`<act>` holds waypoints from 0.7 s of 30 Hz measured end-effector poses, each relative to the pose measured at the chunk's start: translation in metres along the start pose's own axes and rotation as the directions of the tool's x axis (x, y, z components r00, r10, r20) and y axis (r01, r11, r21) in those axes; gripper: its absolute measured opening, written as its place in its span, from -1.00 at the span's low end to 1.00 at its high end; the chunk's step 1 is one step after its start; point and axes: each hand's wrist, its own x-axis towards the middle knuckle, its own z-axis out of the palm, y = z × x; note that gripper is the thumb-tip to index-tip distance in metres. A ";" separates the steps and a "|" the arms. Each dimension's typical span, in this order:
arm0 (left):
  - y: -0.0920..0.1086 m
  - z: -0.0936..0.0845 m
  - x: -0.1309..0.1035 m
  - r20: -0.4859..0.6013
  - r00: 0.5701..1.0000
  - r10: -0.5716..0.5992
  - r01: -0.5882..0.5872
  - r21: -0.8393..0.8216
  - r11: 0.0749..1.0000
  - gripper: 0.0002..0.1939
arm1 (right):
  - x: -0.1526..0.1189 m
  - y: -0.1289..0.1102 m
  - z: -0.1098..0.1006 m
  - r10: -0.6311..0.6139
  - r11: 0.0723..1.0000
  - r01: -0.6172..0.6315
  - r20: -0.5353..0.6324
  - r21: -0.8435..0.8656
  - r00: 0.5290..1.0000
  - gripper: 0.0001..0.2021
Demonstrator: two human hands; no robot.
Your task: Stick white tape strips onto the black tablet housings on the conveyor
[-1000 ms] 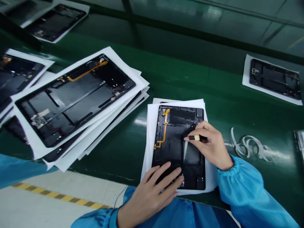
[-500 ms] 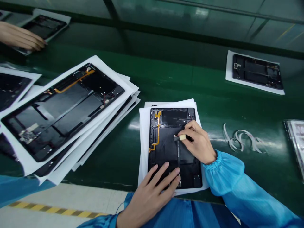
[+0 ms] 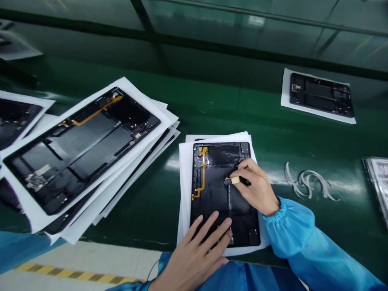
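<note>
A black tablet back housing lies upright on white sheets in front of me, with an orange flex cable down its left side and a dark ribbon cable along its middle. My left hand rests with spread fingers across the housing's lower left part, covering some of it. Above the middle of the housing, my right hand pinches a small black piece with a cream-coloured block. The piece sits near the ribbon's upper end; whether it touches the housing I cannot tell.
To the left stands a slanted stack of tablet housings between white sheets. Curled white strips lie right of my hand. Another housing lies at the back right, and a plastic-wrapped stack at the right edge.
The whole view has shifted slightly, and the co-worker's hand at the upper left is out of sight. Both my hands keep nearly the same places on the housing.
</note>
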 end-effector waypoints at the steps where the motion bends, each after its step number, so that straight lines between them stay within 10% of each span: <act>1: 0.000 0.000 0.000 -0.002 1.000 0.001 -0.001 0.000 1.000 -0.55 | 0.000 0.000 0.000 0.006 1.000 -0.006 0.003 0.002 1.000 -0.83; 21: -0.001 0.004 0.001 -0.039 0.999 0.005 -0.006 -0.037 0.999 -0.62 | -0.002 0.001 0.000 -0.018 0.999 0.019 0.035 -0.040 0.999 -0.81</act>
